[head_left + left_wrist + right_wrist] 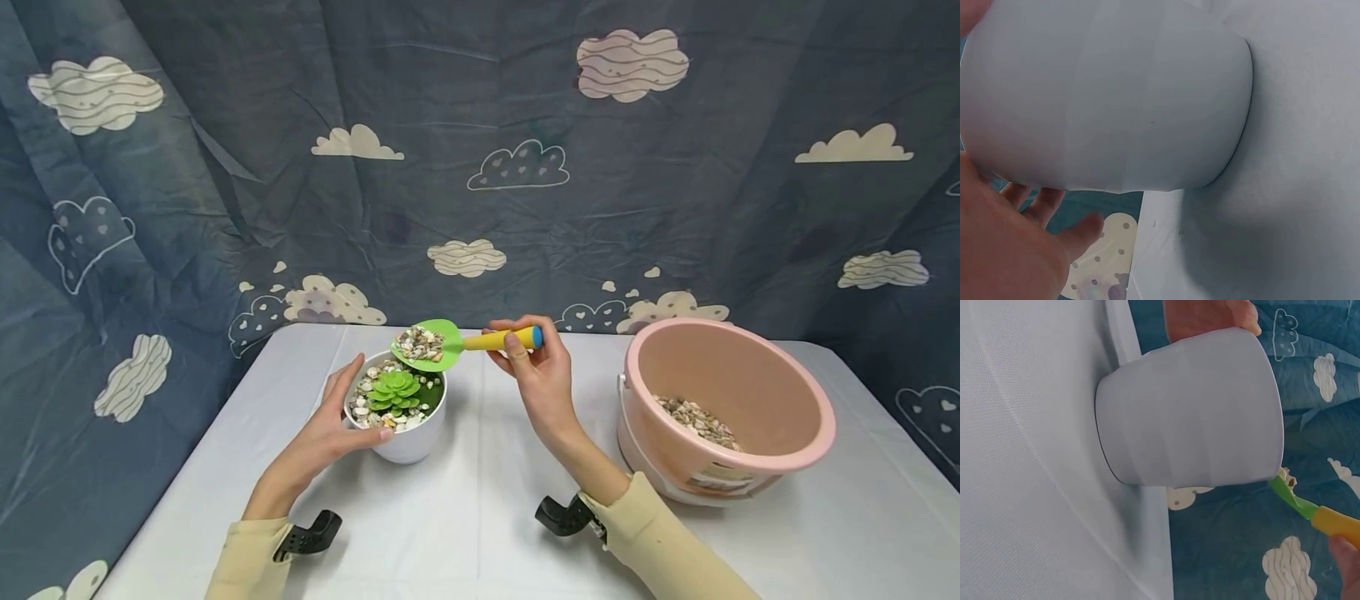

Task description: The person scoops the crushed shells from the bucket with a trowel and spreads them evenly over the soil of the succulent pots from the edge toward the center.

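Observation:
A white plant pot (411, 442) stands upright on the table, holding a green succulent (393, 390) ringed by pebbles; a patch of green base shows bare at its right. My left hand (330, 429) grips the pot from the left, thumb at the near rim and fingers along the far side. My right hand (542, 375) holds a small trowel by its yellow handle (498, 340), which has a blue end. Pebbles (420, 343) lie on its green blade, at the pot's back right rim. The right wrist view shows the trowel (1300, 503) touching or very near the rim.
A pink bucket (727, 471) with a white handle stands to the right, with more pebbles (697, 421) on its bottom. A white cloth covers the table (480, 517). Behind it hangs a dark blue curtain (450, 208) with cloud prints.

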A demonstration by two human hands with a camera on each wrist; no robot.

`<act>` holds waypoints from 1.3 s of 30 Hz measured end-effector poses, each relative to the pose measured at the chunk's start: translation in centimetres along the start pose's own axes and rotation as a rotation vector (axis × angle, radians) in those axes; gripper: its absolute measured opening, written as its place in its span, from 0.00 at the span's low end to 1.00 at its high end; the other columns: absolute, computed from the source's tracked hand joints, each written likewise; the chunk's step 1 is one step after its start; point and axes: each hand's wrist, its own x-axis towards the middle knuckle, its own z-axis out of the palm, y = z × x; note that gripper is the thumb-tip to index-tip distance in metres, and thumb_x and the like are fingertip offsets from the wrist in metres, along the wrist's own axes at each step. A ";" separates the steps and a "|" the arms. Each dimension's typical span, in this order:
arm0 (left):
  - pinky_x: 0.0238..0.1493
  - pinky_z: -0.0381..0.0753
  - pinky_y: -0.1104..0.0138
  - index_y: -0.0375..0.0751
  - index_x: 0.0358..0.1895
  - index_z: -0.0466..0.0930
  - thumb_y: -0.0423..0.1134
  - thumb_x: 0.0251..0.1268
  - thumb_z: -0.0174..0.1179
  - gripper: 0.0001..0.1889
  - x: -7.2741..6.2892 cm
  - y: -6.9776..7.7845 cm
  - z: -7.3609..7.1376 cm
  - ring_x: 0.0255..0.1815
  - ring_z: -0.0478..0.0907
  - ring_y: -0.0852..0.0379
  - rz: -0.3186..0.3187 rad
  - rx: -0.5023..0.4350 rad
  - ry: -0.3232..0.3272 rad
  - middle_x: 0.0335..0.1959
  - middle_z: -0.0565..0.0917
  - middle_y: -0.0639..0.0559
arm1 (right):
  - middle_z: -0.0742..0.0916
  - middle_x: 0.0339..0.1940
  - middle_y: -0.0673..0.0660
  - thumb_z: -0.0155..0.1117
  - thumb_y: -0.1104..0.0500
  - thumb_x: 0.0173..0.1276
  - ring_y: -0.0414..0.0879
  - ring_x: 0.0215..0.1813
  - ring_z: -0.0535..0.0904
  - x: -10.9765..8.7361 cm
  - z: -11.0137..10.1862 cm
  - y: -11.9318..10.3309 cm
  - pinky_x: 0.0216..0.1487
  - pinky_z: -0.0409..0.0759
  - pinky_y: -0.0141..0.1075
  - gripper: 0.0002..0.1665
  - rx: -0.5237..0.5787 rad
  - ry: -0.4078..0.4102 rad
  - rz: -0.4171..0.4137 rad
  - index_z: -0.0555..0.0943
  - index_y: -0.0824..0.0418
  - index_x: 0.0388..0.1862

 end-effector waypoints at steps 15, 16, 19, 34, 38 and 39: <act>0.72 0.45 0.43 0.56 0.80 0.38 0.39 0.51 0.74 0.59 -0.1 -0.1 0.3 0.77 0.41 0.39 -0.032 -0.128 -0.012 0.79 0.41 0.41 | 0.81 0.54 0.67 0.56 0.65 0.74 0.58 0.58 0.80 -0.7 0.0 -0.8 0.54 0.79 0.45 0.14 -0.012 -0.027 -0.019 0.68 0.71 0.53; 0.72 0.45 0.43 0.56 0.80 0.37 0.39 0.51 0.74 0.60 -0.1 -0.1 0.3 0.77 0.41 0.39 -0.037 -0.133 -0.015 0.79 0.40 0.41 | 0.81 0.54 0.67 0.56 0.65 0.74 0.58 0.58 0.80 -0.7 0.0 -0.9 0.54 0.79 0.45 0.14 -0.014 -0.027 -0.020 0.68 0.71 0.53; 0.72 0.45 0.43 0.55 0.80 0.37 0.39 0.51 0.74 0.59 -0.2 0.0 0.3 0.77 0.40 0.39 -0.043 -0.139 -0.018 0.79 0.40 0.41 | 0.81 0.54 0.67 0.56 0.66 0.74 0.58 0.58 0.80 -0.6 0.0 -0.8 0.54 0.79 0.45 0.14 -0.027 -0.028 -0.031 0.68 0.71 0.53; 0.72 0.44 0.41 0.56 0.80 0.36 0.40 0.52 0.73 0.59 0.0 0.0 0.3 0.77 0.40 0.38 -0.038 -0.134 -0.021 0.79 0.40 0.39 | 0.81 0.52 0.68 0.59 0.62 0.74 0.65 0.56 0.79 -0.4 -0.5 -0.8 0.50 0.81 0.45 0.16 0.021 0.089 0.022 0.70 0.72 0.52; 0.71 0.45 0.41 0.57 0.80 0.37 0.40 0.52 0.73 0.59 0.0 0.0 0.3 0.77 0.40 0.38 -0.036 -0.138 -0.022 0.79 0.40 0.39 | 0.82 0.52 0.67 0.60 0.62 0.73 0.61 0.56 0.80 -0.4 -0.5 -1.2 0.50 0.81 0.45 0.15 -0.008 0.081 0.002 0.70 0.70 0.52; 0.71 0.45 0.41 0.56 0.80 0.37 0.39 0.52 0.74 0.59 0.1 0.0 0.4 0.77 0.41 0.38 -0.032 -0.137 -0.022 0.79 0.40 0.40 | 0.82 0.52 0.67 0.60 0.62 0.73 0.61 0.55 0.80 -0.5 -0.6 -1.2 0.50 0.81 0.45 0.15 -0.018 0.075 -0.005 0.70 0.71 0.52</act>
